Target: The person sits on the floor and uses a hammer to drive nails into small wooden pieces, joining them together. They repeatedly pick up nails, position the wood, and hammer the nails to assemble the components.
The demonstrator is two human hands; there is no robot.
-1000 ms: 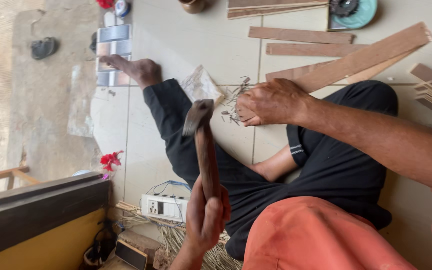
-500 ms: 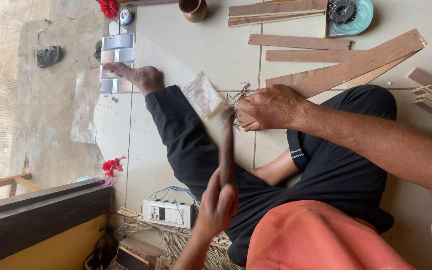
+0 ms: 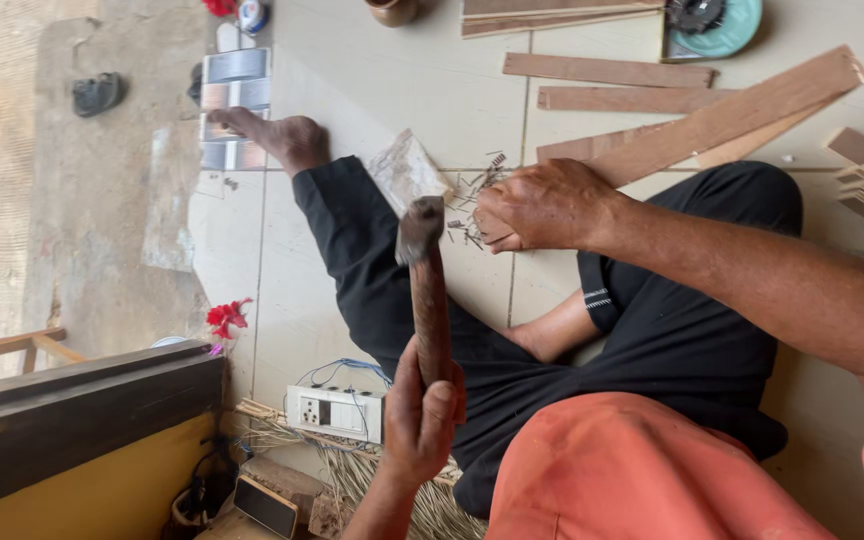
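At centre, on the tiled floor (image 3: 392,85), the right hand (image 3: 542,205) rests over a scatter of nails (image 3: 470,190). Its fingers are curled together with the tips down among the nails; whether they pinch one cannot be told. The hammer (image 3: 430,300) stands just left of that hand, its head (image 3: 420,228) level with the knuckles and apart from them. The left hand (image 3: 420,420) enters from the near edge, with its fingers clamped round the lower handle.

Edges and room: the person's black-trousered leg (image 3: 362,260) runs under the hammer to a bare foot (image 3: 287,138) at the far left. Planks (image 3: 722,120) lie to the right of the nails and beyond them, the closest just beside the right wrist. Bare tile lies open beyond the nails. The tiles end at the left in rough ground, where a sandal (image 3: 97,93) lies. A dark bench (image 3: 72,410) closes the near left corner. A white socket box (image 3: 337,410) with wires lies just left of the left hand.

Containers: a clear plastic bag (image 3: 407,170) lies touching the leg, just beside the nails; its contents cannot be made out. A brown cup (image 3: 392,10) is cut by the far edge, its inside hidden.
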